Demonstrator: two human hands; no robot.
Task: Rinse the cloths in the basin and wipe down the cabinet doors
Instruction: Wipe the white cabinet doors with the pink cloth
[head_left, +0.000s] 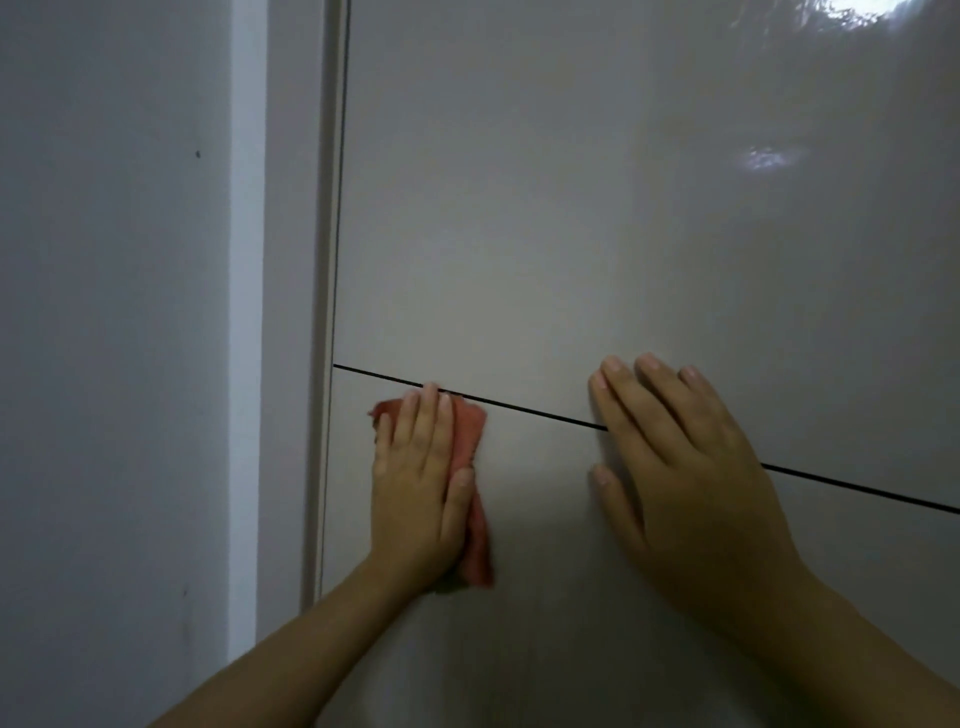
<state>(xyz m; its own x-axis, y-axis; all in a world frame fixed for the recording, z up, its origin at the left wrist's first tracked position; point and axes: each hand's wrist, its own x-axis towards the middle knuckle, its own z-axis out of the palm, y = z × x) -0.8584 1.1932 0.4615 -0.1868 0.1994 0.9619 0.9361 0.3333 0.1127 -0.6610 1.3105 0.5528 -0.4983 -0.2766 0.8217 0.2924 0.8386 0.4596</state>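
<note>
my left hand (415, 483) lies flat in the lower centre-left of the frame, fingers straight and close together, pressing a red cloth (470, 441) against the lower cabinet door (545, 571). the fingertips reach up to the dark gap (545, 414) between the doors, and the thumb lies along the cloth's right side. the cloth shows past the hand at the upper left, at the upper right and along the right edge down to the wrist; the rest is hidden beneath my palm. my left forearm enters from the bottom left of the frame and rises diagonally to the wrist.

my right hand (691, 478) lies to the right of centre, open and empty, palm flat on the cabinet, fingers straight and slightly spread. it straddles the gap: the fingertips rest on the upper cabinet door (571, 208), the thumb and heel of the hand on the lower one. my right forearm runs off the bottom right corner. the two hands are apart, with bare door surface between them.

the doors are glossy pale grey-beige; bright reflections show at the upper right of the frame. the gap slopes down from centre-left to the right edge. a vertical frame strip (296, 312) borders the doors on the left, and a plain grey wall (104, 312) fills the left of the frame.
</note>
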